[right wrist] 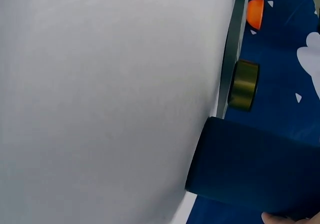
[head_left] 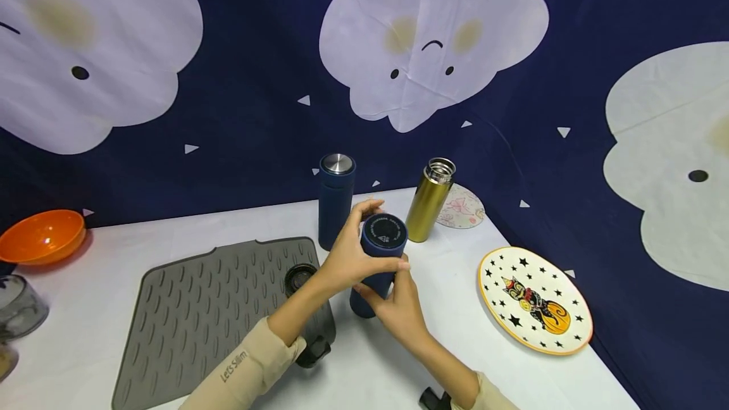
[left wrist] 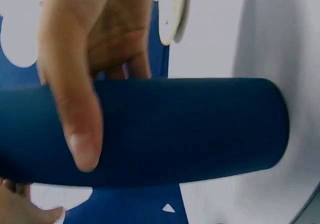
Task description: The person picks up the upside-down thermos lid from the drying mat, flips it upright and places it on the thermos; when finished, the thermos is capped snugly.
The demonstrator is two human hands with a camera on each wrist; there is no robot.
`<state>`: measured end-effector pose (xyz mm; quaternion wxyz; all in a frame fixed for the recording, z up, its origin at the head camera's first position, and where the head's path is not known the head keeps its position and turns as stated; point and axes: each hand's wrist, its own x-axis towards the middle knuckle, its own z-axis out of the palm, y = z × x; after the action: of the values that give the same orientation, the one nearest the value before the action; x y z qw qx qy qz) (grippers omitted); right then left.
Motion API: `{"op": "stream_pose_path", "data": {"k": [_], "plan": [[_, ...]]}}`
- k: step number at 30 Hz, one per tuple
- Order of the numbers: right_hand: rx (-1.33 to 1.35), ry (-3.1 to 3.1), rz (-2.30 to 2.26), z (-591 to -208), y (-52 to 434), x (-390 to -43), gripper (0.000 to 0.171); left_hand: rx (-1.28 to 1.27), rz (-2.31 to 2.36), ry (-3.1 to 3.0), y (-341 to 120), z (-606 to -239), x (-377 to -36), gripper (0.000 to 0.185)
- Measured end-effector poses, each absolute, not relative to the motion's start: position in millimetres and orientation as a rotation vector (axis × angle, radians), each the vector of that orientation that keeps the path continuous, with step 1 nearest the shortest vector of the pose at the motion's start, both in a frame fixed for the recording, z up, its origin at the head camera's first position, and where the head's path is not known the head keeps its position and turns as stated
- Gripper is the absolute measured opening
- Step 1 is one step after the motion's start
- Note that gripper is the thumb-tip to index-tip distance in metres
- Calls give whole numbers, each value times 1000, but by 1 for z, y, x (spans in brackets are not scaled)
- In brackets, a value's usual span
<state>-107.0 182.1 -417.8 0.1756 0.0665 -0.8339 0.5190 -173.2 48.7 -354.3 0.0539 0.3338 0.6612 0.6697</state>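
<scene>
Navy-blue flask (head_left: 378,258) stands tilted on its lower end on the white table (head_left: 433,334), just before the person, its long axis leaning back toward them, left hand (head_left: 347,258) curled round the upper part and right hand (head_left: 398,309) gripping it lower down, both equally near.

Navy flask (head_left: 380,252), gold flask (head_left: 428,202), orange bowl (head_left: 41,236), star-patterned plate (head_left: 534,299)

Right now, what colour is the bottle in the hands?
Dark blue bottle, clearest in the head view.
</scene>
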Motion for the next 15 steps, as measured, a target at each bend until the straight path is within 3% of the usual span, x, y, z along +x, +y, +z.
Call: {"op": "stream_pose_path", "data": {"k": [3,5,12,15], "plan": [[181,-2355,1495,-418,182,-107,76,1053,2106,1905,49,-356,-175,73],[167,-2354,1503,-418,182,-107,76,1081,2096,1780,46,-356,-176,66],[204,-2355,1461,-418,183,-106,75,1021,1932,2115,49,-354,-172,81],[205,-2360,1498,-418,183,-106,76,1026,2035,1930,48,-355,-173,87]]}}
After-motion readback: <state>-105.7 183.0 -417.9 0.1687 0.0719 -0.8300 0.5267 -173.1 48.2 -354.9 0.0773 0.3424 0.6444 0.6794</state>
